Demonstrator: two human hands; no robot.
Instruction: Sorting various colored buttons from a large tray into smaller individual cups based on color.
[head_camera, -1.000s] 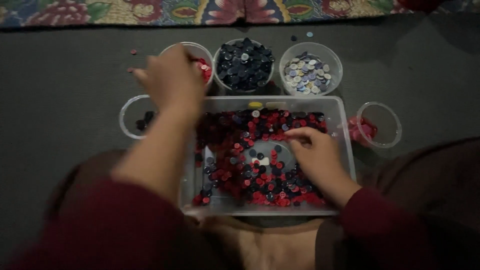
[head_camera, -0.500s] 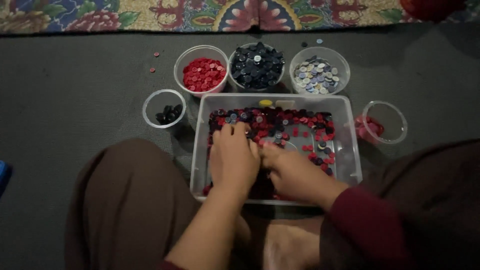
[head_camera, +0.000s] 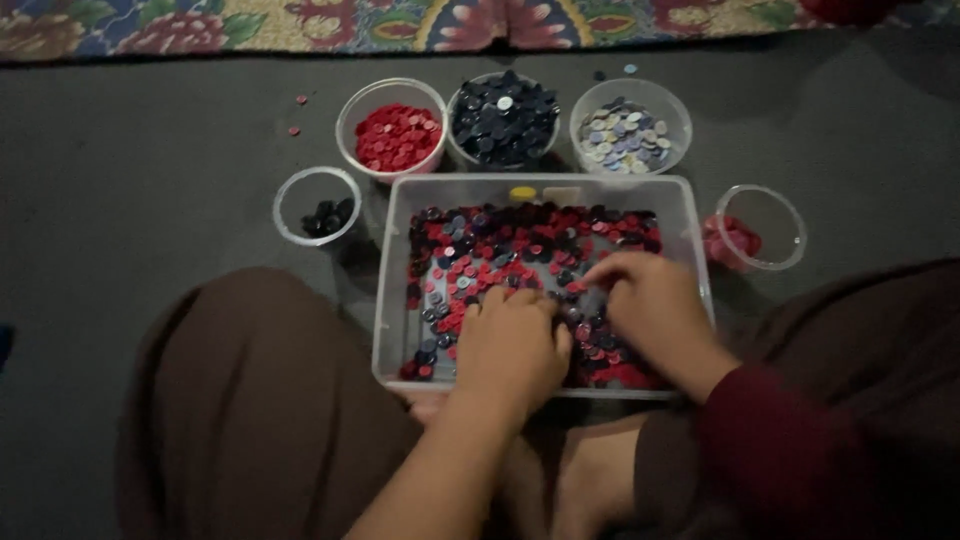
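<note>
A clear rectangular tray (head_camera: 392, 262) on the dark floor holds many small round buttons (head_camera: 520, 245), mostly red, dark and grey, mixed together. My left hand (head_camera: 512, 345) rests palm down on the buttons at the tray's near side, fingers curled. Beside it, my right hand (head_camera: 648, 305) lies in the tray's right part, fingertips touching the buttons. Whether either hand has a button pinched is hidden.
Behind the tray stand three round tubs: red buttons (head_camera: 392, 135), dark buttons (head_camera: 503, 118), pale buttons (head_camera: 627, 135). A small cup (head_camera: 318, 207) with a few black ones sits left, a tipped cup (head_camera: 757, 230) with pinkish ones right. My knees flank the tray; a patterned rug (head_camera: 400, 20) lies beyond.
My left hand has come back from the red tub into the tray and now rests lower on the buttons. The right hand has stayed in the tray, shifting slightly right.
</note>
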